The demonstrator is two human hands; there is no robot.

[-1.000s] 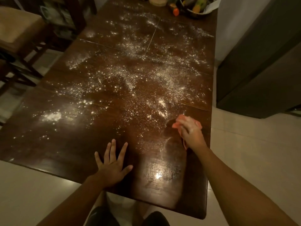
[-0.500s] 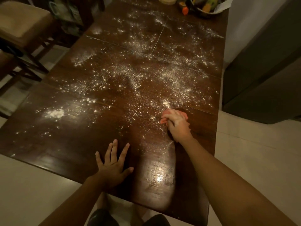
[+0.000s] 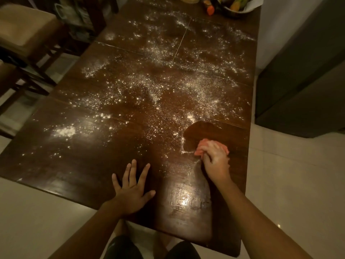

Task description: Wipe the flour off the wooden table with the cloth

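Note:
A long dark wooden table (image 3: 78,165) is strewn with white flour (image 3: 149,86) across its middle and far parts, with a thicker patch at the left (image 3: 64,130). My right hand (image 3: 214,161) grips a bunched pink cloth (image 3: 200,147) and presses it on the table near the right edge. Just beyond the cloth lies a dark wiped patch (image 3: 201,129) bordered by a thin line of pushed flour. My left hand (image 3: 132,189) rests flat on the table near the front edge, fingers spread.
A bowl of fruit (image 3: 237,4) and an orange-capped bottle (image 3: 209,7) stand at the table's far end. Cushioned chairs (image 3: 24,30) stand to the left. A dark cabinet (image 3: 302,81) stands close on the right. Pale tiled floor surrounds the table.
My right hand has pulled the cloth back toward me from the flour's edge, leaving a wiped dark patch behind it. My left hand has stayed flat in place.

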